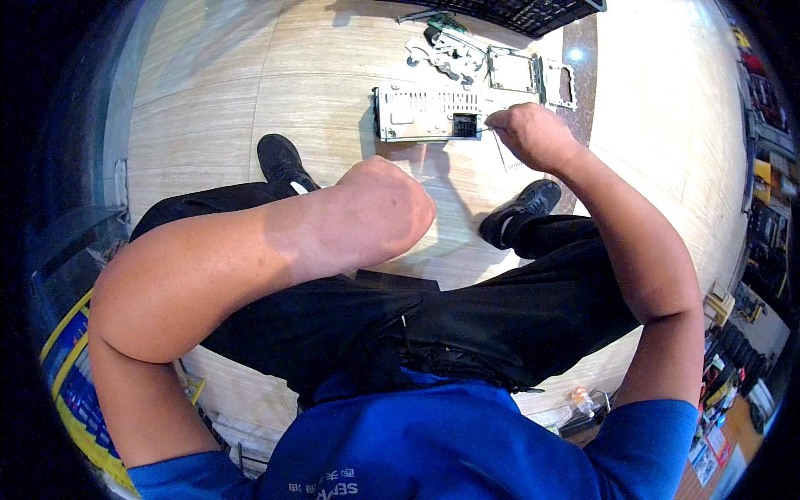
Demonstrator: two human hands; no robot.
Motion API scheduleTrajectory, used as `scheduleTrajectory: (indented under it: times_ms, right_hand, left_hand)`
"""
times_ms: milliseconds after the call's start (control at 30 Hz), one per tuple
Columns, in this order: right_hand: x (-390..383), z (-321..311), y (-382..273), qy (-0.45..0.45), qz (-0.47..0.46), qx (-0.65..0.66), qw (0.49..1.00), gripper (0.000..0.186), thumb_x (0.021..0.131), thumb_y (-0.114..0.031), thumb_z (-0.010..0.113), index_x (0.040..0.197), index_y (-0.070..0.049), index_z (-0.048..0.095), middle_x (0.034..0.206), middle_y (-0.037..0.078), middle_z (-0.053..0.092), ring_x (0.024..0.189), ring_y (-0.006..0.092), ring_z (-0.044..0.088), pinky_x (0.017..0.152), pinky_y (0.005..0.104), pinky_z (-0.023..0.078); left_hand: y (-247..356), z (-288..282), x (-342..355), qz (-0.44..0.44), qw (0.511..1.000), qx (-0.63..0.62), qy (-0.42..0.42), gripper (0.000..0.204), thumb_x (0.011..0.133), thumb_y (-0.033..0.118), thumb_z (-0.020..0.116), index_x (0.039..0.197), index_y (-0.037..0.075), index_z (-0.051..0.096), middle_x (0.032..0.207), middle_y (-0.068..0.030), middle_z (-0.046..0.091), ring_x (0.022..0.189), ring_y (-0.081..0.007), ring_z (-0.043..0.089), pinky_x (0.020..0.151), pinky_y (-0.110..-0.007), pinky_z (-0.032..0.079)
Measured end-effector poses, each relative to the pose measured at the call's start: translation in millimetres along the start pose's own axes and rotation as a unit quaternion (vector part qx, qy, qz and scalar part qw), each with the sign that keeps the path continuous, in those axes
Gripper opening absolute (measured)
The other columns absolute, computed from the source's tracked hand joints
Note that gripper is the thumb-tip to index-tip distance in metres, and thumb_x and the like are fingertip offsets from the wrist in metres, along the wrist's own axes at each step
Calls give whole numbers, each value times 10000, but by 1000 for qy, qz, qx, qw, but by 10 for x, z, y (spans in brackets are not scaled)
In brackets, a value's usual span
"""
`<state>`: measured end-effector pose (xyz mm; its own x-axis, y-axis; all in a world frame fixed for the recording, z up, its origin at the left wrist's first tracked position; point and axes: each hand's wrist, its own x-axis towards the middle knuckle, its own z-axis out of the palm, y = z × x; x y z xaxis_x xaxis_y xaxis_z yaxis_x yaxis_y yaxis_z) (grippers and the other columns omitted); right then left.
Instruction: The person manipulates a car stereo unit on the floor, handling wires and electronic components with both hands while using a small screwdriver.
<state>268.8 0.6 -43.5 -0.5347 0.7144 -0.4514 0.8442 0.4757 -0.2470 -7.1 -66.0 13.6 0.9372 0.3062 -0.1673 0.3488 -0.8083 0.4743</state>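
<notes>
A silver metal box [423,103] with rows of slots and a dark square socket lies on the floor; it looks like a car stereo unit. My right hand [533,135] is at its right end, thumb and fingers pinched together on a thin dark rod-like tool whose kind I cannot make out. The tool's tip reaches toward the socket side of the box. My left hand [387,196] hovers nearer to me, left of the right hand and apart from the box. It is bent over, back toward me, and hides its own fingers.
Beyond the box lie loose metal bracket parts [454,57], a thin metal frame [511,70] and another cut-out plate [560,83]. A black plastic crate [517,15] stands at the far edge. My black shoes [283,158] flank the work. Shelved goods [762,200] line the right.
</notes>
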Motion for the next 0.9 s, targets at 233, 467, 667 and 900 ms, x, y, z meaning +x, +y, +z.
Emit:
scheduleTrajectory:
  times_ms: [233,467,667,900]
  right_hand:
    - [15,-41,47,52,23,-20,998,225,926,-154,530,1024,-86,720,895,214,704,881,394,689,812,501,555]
    - [18,-50,-14,5,33,-24,999,243,915,-126,525,1049,-73,720,925,213,707,922,387,688,839,495,550]
    - [4,16,33,42,26,-7,999,239,937,-146,522,1065,-65,706,935,224,703,942,391,683,853,498,544]
    - [4,-106,-63,-14,53,-8,998,226,965,-202,538,1034,-47,688,958,225,708,952,400,681,855,502,538]
  left_hand:
    - [8,-28,1,2,1000,16,1,111,833,120,599,824,10,609,680,-143,644,664,-311,687,602,-420,538]
    - [10,-25,-11,11,999,27,30,91,788,120,615,787,52,676,707,-112,689,679,-265,708,567,-390,548]
    - [14,-26,6,-7,1000,14,-9,111,839,127,623,817,20,610,686,-133,651,680,-298,694,603,-413,534]
    - [6,-2,3,-6,1000,24,-4,143,856,154,626,810,19,614,684,-135,654,667,-295,693,600,-412,537]
